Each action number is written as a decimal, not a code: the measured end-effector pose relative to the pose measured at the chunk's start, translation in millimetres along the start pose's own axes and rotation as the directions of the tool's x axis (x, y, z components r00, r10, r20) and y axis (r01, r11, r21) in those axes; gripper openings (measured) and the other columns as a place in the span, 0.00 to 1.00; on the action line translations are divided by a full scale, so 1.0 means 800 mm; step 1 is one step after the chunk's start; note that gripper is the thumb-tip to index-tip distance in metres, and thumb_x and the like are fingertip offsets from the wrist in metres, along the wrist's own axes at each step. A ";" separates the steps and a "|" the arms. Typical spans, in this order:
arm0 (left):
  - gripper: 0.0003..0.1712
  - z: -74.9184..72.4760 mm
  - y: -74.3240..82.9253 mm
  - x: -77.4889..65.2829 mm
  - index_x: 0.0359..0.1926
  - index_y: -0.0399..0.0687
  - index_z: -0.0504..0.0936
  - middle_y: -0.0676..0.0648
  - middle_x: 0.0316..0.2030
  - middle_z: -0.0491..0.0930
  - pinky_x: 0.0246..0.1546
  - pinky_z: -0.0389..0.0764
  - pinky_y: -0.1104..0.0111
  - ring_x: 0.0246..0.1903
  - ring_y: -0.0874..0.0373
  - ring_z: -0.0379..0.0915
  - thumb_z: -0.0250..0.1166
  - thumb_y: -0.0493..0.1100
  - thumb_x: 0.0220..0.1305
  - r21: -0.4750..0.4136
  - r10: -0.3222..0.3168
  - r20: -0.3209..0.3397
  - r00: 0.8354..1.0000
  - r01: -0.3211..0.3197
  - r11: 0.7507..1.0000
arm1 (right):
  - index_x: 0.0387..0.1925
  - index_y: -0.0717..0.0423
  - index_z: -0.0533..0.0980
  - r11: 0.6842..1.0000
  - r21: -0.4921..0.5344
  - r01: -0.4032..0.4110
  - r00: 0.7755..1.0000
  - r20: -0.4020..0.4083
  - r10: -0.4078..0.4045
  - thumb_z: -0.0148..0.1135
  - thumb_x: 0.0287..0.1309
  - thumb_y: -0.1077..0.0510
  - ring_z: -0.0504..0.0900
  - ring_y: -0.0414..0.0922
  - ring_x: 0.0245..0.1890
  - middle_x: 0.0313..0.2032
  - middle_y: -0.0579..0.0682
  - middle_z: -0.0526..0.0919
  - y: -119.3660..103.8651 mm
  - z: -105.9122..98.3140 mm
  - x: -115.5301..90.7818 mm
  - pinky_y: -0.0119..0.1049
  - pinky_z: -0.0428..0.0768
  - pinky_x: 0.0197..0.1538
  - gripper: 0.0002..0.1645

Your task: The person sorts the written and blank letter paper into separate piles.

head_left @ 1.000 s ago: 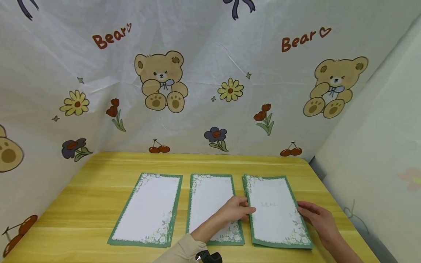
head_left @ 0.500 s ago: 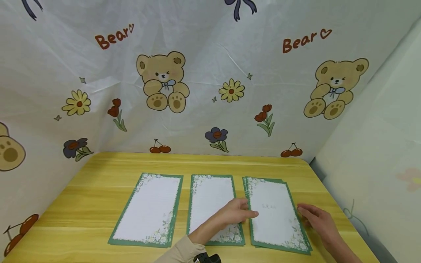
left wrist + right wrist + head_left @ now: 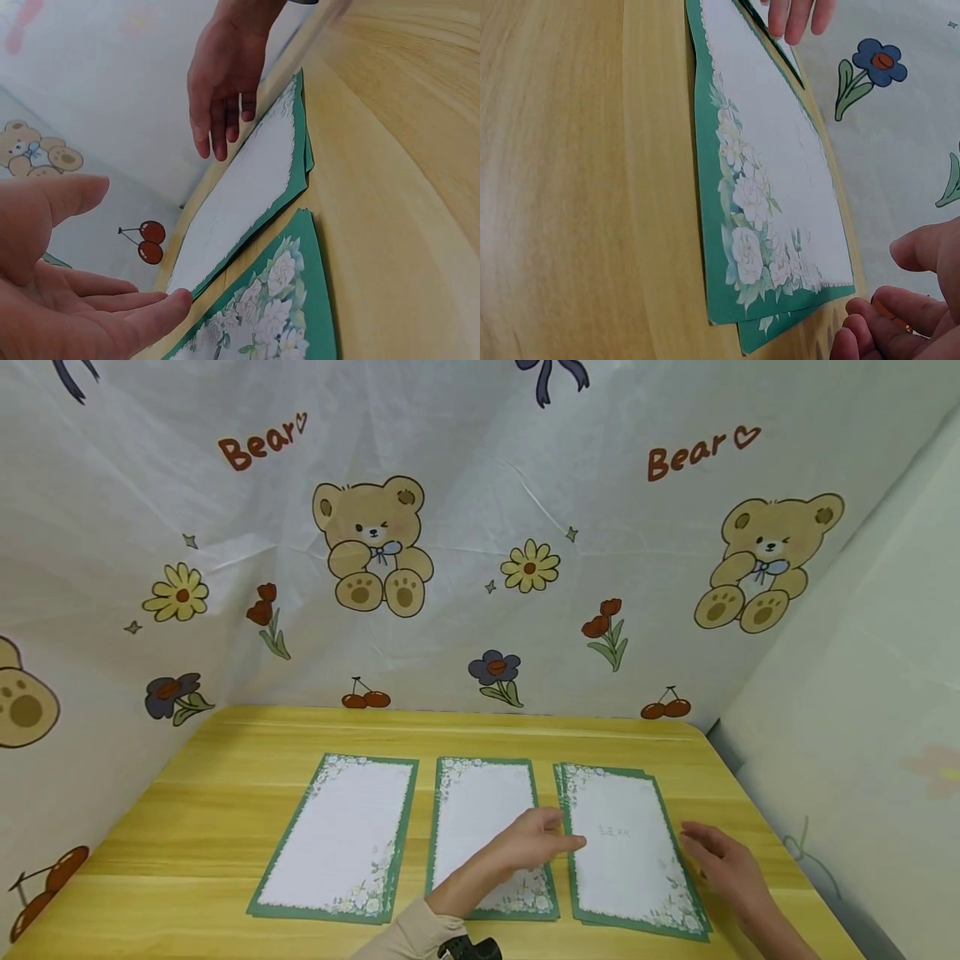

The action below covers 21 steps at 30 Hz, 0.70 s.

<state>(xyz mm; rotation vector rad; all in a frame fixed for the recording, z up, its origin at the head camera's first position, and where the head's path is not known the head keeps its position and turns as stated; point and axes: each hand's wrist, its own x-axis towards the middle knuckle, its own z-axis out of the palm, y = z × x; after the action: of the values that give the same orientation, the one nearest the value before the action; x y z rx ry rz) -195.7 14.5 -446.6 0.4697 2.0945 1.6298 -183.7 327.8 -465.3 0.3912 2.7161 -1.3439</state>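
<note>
A stack of white paper sheets point(image 3: 622, 860) with green floral borders lies at the right of the table; its edges do not line up. Faint handwriting shows in the middle of its top sheet. Over the stack's left edge my left hand point(image 3: 525, 843) hovers with its thumb apart from the fingers, holding nothing. My right hand point(image 3: 723, 864) is just beside the right edge, fingers loosely bent around no object. Both wrist views show the left hand point(image 3: 75, 300) and the right hand point(image 3: 907, 307) with bare space between thumb and fingers.
A middle stack of matching sheets point(image 3: 480, 810) lies partly under my left forearm. Farther left is another stack point(image 3: 337, 835). Behind the wooden table point(image 3: 187, 827) hangs a bear-printed cloth point(image 3: 450, 485); pale cloth point(image 3: 862, 693) borders the right side.
The top sheet of the right stack, earlier between both hands, has settled flat and slightly turned, baring a lower sheet's far edge. Both hands have let go; the right has drawn slightly away.
</note>
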 end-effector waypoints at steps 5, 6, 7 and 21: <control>0.39 -0.006 0.002 -0.004 0.71 0.31 0.64 0.35 0.66 0.68 0.61 0.70 0.49 0.67 0.41 0.62 0.65 0.50 0.68 -0.005 -0.005 -0.014 1.000 0.005 1.000 | 0.69 0.68 0.63 1.000 0.011 0.007 1.000 0.006 -0.007 0.51 0.72 0.39 0.75 0.58 0.56 0.64 0.70 0.68 -0.005 0.001 -0.003 0.34 0.80 0.42 0.41; 0.39 -0.006 0.002 -0.004 0.71 0.31 0.64 0.36 0.66 0.69 0.61 0.71 0.49 0.66 0.41 0.63 0.65 0.50 0.68 -0.009 -0.009 -0.016 1.000 0.008 1.000 | 0.69 0.68 0.64 1.000 0.016 0.004 1.000 0.006 -0.004 0.51 0.72 0.39 0.76 0.57 0.56 0.64 0.70 0.68 -0.007 0.001 -0.003 0.34 0.80 0.43 0.41; 0.39 -0.007 0.002 -0.005 0.70 0.31 0.64 0.37 0.65 0.69 0.60 0.71 0.49 0.66 0.42 0.63 0.65 0.50 0.68 -0.009 -0.009 -0.019 1.000 0.009 1.000 | 0.69 0.68 0.64 1.000 0.019 0.006 1.000 0.006 -0.006 0.51 0.72 0.39 0.76 0.57 0.55 0.65 0.69 0.68 -0.008 0.001 -0.005 0.33 0.80 0.43 0.41; 0.41 -0.035 -0.006 -0.019 0.70 0.32 0.64 0.37 0.66 0.69 0.62 0.68 0.48 0.66 0.43 0.64 0.65 0.53 0.67 0.010 0.004 -0.080 0.997 -0.003 1.000 | 0.69 0.65 0.66 0.996 -0.028 0.083 0.996 0.048 -0.082 0.51 0.72 0.38 0.66 0.62 0.66 0.67 0.65 0.68 -0.041 0.020 -0.017 0.57 0.72 0.61 0.40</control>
<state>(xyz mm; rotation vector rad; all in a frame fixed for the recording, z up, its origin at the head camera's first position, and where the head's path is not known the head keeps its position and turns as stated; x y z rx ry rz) -198.2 -17.5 -443.2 0.4184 2.1613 1.6666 -179.8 293.9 -447.3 0.2446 2.7386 -1.3129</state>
